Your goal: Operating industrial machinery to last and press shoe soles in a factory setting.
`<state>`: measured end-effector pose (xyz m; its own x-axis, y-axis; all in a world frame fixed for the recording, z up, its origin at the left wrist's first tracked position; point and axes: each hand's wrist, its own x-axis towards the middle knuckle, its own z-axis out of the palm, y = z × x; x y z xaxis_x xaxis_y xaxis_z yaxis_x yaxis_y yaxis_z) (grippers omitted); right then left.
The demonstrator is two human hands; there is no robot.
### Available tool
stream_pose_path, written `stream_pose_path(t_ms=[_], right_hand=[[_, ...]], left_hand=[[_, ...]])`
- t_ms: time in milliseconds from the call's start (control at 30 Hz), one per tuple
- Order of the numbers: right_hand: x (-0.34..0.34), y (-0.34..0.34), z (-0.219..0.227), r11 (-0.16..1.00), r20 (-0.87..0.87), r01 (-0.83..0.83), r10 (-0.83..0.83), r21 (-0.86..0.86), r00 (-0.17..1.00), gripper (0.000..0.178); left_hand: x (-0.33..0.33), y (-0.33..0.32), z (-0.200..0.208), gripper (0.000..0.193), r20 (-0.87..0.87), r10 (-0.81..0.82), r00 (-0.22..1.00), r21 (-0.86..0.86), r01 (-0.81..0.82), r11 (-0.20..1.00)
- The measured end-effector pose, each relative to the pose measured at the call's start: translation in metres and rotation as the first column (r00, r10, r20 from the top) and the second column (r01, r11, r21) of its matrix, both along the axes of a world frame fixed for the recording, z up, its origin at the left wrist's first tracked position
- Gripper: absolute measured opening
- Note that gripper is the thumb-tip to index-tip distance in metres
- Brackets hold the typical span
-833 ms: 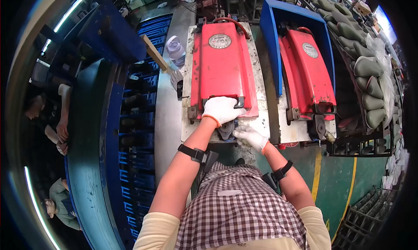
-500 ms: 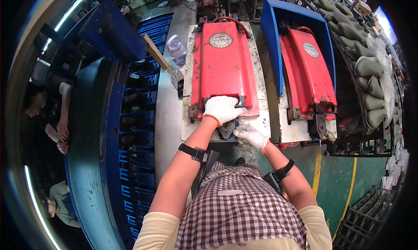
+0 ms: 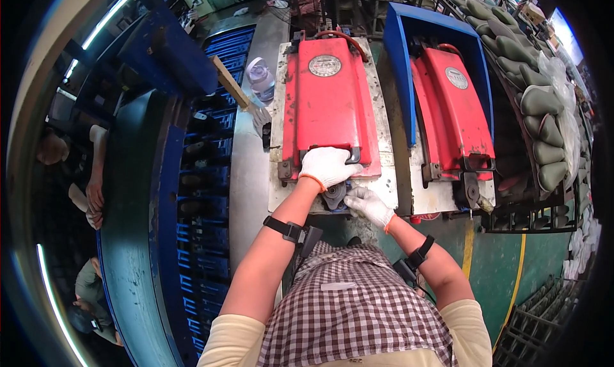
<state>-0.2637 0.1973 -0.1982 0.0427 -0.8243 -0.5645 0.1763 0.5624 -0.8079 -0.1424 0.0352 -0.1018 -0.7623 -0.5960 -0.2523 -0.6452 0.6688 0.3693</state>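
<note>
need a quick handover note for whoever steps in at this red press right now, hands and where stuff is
Left hand: gloved, palm down on the near edge of the closed red press lid, beside its metal latch.
Right hand: gloved, fingers at the dark round knob just below the lid's front edge.
Second red press to the right sits in a blue housing, untouched.
Plastic bottle stands left of the press.
Done: lid is down. Left: whether the latch is locked cannot be seen.
</note>
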Motion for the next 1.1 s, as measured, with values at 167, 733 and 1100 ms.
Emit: stream_pose_path(t_ms=[167, 733, 1100], right_hand=[[-0.004, -0.002, -0.003, 0.998, 0.125, 0.011, -0.019, 0.068, 0.992, 0.033], [-0.005, -0.004, -0.006, 0.994, 0.089, -0.040, 0.031, 0.098, 0.996, 0.029], [0.055, 0.018, -0.002, 0.963, 0.409, 0.065, -0.172, 0.261, 0.896, 0.031]], left_hand=[[-0.002, 0.000, 0.003, 0.059, 0.029, -0.004, 1.000, 0.012, 0.003, 1.000], [-0.004, 0.000, -0.002, 0.055, 0.004, -0.015, 1.000, -0.029, 0.015, 0.999], [-0.002, 0.001, -0.001, 0.054, -0.022, -0.005, 1.000, -0.019, 0.005, 1.000]])
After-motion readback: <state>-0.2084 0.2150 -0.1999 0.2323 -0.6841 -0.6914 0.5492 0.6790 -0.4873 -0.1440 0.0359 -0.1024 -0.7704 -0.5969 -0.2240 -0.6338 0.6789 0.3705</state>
